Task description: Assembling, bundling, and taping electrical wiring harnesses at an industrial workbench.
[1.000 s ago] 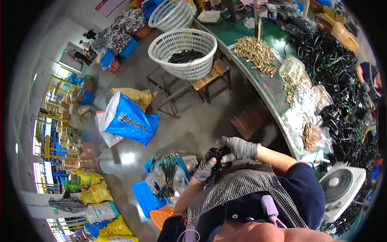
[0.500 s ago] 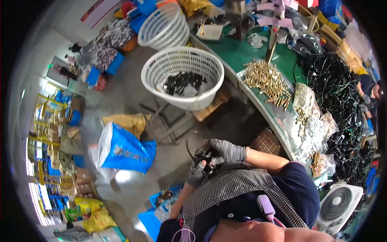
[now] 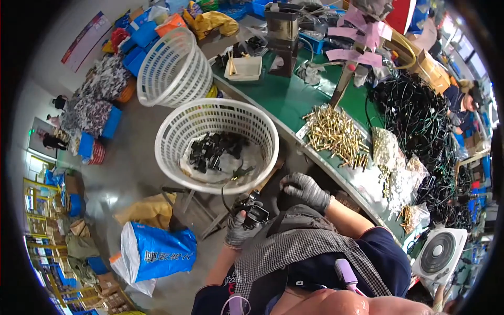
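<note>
The left hand (image 3: 239, 227), in a grey glove, is closing its fingers around a small black plastic part (image 3: 255, 210) with a thin black wire curling up from it toward 11 o'clock. The part is sitting at the top of the fist, just below the basket. The right hand (image 3: 304, 190), also in a grey glove, is sitting at 2 o'clock from the left hand. Its fingers are curling loosely, and it is hard to tell if it is holding anything. The two hands are near each other but are not touching.

At 11 o'clock from the hands, a round white plastic basket (image 3: 173, 126) is standing on a low stool. More black plastic parts (image 3: 215, 149) are lying in a pile at its bottom. The basket rim is just beside the held part. A second white basket (image 3: 173, 68) is tipping on its side further out at 11 o'clock.

At 1 o'clock, a long green table (image 3: 294, 100) is curving away. A heap of small gold metal pins (image 3: 336, 139) is lying on it, and a big tangle of black cables (image 3: 420, 126) is lying further out at 2 o'clock. At 4 o'clock, a white square fan (image 3: 438, 252) is sitting by the table end. At 8 o'clock, a blue and white bag (image 3: 155, 252) is lying on the grey floor.
</note>
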Tool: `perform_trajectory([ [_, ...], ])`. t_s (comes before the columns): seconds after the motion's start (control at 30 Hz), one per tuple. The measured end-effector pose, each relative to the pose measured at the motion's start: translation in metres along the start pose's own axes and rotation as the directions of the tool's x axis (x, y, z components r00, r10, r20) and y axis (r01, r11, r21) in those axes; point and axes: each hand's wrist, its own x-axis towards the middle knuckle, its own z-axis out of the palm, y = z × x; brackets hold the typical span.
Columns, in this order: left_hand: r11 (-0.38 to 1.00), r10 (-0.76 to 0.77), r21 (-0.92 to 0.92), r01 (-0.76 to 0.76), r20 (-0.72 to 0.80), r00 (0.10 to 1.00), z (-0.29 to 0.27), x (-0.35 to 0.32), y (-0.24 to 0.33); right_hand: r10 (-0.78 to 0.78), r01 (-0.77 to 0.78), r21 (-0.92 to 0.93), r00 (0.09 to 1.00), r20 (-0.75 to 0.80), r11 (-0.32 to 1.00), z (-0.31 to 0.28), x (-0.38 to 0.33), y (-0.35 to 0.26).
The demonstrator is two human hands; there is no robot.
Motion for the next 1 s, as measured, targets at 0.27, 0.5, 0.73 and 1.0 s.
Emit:
perform_trajectory([
  [0.27, 0.966, 0.191, 0.182, -0.186, -0.014, 0.981, -0.032, 0.154, 0.004, 0.146, -0.054, 0.207, 0.876, -0.460, 0.977, -0.129, 0.207, 0.066],
  [0.5, 0.992, 0.128, -0.002, -0.129, -0.147, 0.981, 0.049, 0.226, 0.050, 0.114, 0.328, 0.335, 0.544, -0.831, 0.883, -0.256, 0.381, 0.085],
  [0.73, 0.995, 0.096, -0.014, -0.102, -0.242, 0.966, 0.019, 0.275, 0.057, -0.427, -0.443, -0.583, 0.408, -0.807, 0.681, -0.434, 0.491, 0.194],
  [1.0, 0.982, 0.152, -0.035, -0.188, -0.449, 0.880, 0.023, 0.291, 0.066, 0.197, -0.791, -0.363, 0.508, -0.839, 0.493, -0.531, 0.567, 0.222],
])
